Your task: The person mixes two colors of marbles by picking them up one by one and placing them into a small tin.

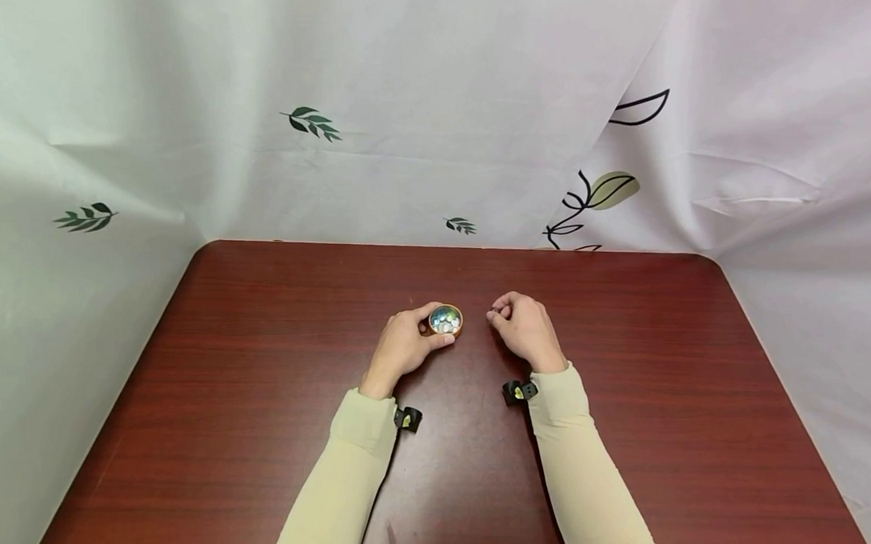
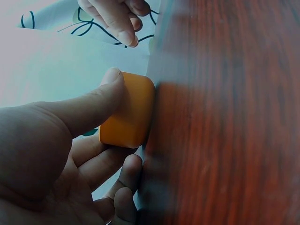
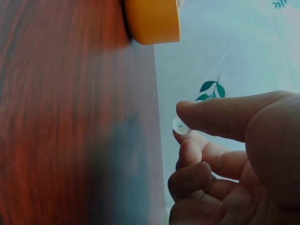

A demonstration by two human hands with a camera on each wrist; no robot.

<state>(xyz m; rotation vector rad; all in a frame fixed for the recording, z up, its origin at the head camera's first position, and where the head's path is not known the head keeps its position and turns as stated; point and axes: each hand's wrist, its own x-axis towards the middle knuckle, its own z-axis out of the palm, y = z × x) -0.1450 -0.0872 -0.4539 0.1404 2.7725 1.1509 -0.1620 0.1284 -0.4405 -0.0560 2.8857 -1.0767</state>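
A small orange-yellow bowl (image 1: 446, 334) rests on the table with several shiny, clear and bluish round pieces (image 1: 446, 320) inside. My left hand (image 1: 402, 343) grips it from the left, the thumb along its near side and the fingers behind, as the left wrist view shows with the bowl's wall (image 2: 129, 112). A short way to the bowl's right, my right hand (image 1: 527, 329) pinches a small clear glass bead (image 3: 180, 125) between thumb and index finger, above the tabletop. Its other fingers are curled in. From the head view the bead is mostly hidden by the fingers.
The dark red wooden table (image 1: 251, 350) has a back edge that meets a white curtain (image 1: 401, 105) with leaf prints, which also hangs at both sides. Black straps with small devices (image 1: 409, 419) sit at both wrists, over pale yellow sleeves (image 1: 328, 500).
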